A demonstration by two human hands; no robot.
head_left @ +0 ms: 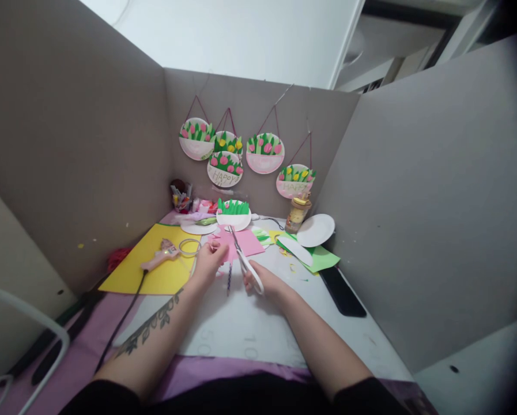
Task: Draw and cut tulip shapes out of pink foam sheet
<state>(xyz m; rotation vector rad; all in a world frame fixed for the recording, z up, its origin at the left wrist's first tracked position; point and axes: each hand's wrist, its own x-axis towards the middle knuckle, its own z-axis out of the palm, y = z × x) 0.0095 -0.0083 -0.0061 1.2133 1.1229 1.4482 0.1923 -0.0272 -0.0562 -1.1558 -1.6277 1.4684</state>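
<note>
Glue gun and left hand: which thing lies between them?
In the head view, a tape-like ring lies between the glue gun and the left hand.

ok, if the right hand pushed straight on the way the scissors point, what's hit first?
Probably the white plate with green leaves, beyond the scissors in the right hand. Depth is unclear, though: the blades may catch the pink paper first.

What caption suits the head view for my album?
Scissors in the right hand, over pink paper, flower-decorated plates hanging behind.
</note>
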